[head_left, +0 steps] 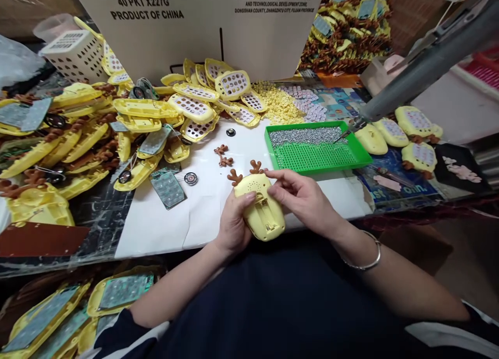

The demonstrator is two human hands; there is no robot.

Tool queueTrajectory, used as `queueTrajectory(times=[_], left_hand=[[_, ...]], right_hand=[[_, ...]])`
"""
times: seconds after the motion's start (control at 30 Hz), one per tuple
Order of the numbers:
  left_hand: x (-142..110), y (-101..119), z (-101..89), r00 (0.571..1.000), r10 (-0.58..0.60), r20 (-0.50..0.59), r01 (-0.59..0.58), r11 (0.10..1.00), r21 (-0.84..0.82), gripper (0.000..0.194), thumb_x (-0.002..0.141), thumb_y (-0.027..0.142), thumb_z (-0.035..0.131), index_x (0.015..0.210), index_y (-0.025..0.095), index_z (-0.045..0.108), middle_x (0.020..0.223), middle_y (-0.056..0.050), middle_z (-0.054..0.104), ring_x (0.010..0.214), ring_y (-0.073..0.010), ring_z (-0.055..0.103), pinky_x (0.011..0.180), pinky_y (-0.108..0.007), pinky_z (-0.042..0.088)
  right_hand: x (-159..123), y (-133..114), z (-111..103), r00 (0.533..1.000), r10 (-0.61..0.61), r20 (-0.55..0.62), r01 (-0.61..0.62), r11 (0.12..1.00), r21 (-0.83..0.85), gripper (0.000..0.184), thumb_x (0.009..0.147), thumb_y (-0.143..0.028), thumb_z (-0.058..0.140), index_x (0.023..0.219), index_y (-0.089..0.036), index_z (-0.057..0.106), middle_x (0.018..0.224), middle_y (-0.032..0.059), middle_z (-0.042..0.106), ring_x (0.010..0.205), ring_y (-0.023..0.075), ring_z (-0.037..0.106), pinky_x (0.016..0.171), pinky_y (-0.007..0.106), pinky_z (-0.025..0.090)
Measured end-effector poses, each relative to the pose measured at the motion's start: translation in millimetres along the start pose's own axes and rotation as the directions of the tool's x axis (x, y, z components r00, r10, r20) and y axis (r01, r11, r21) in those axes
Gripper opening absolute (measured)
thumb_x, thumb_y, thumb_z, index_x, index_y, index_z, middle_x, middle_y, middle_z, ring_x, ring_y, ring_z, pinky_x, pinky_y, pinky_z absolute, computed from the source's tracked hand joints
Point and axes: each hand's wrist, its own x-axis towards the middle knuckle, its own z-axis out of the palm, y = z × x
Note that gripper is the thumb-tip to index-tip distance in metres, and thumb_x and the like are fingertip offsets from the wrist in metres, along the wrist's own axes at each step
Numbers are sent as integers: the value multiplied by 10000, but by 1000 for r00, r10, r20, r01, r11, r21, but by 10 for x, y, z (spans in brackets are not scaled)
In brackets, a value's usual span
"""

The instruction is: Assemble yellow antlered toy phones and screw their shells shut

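Note:
A yellow toy phone shell (268, 213) with two brown antlers is tilted in front of me, back side up, its battery bay bare. My left hand (236, 218) wraps around its left side, thumb pressed on the back near the bay. Across from it, my right hand (300, 195) is closed at the upper right edge, thumb and index finger against the shell by one antler. Whether a small part sits between those fingertips is hidden. Beyond the toy stands a green tray (323, 164) holding many small screws (304, 135).
Yellow shells and circuit boards pile up at left. A loose circuit board (168, 188), speaker (191, 179) and brown antlers (223, 155) lie on the white sheet. A grey electric screwdriver arm (421, 62) slants over the tray's right end. Closed toys (419, 156) lie at right; a carton (202, 36) stands behind.

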Motion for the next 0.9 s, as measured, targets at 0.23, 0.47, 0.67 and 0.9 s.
queueTrajectory(times=[0.23,0.47,0.67,0.9], left_hand=[[30,2,1,996,-88,-6,88,996,21,408,641,285,705,1012,134,626,883,-59,739,934,-285,706,858,-398,564],[61,44,86,998,-37,-55,36,999,-18,293,701,266,751,925,166,591,839,-19,723,924,-230,711,898,-355,553],[138,71,60,995,28,-91,-32,998,-45,227,747,234,687,934,179,571,892,-35,735,1020,-240,694,942,-364,531],[181,114,-1,980,199,-25,-198,978,65,343,712,306,730,978,184,549,947,-57,741,981,-239,699,905,-359,533]], right_hand=[[45,-40,-44,924,321,207,-363,905,220,476,650,-558,751,862,-156,610,705,-11,609,635,114,584,560,234,492],[172,-50,-70,952,280,121,-298,939,171,401,677,-520,711,814,-162,595,627,-23,592,540,97,541,485,207,426],[107,-64,-28,997,-55,-46,43,971,-236,365,818,-466,619,1001,-151,627,780,31,647,620,123,568,602,257,469],[4,-88,26,976,-218,-7,200,905,-376,490,853,-563,590,1138,-165,612,912,64,683,652,134,595,674,279,500]])
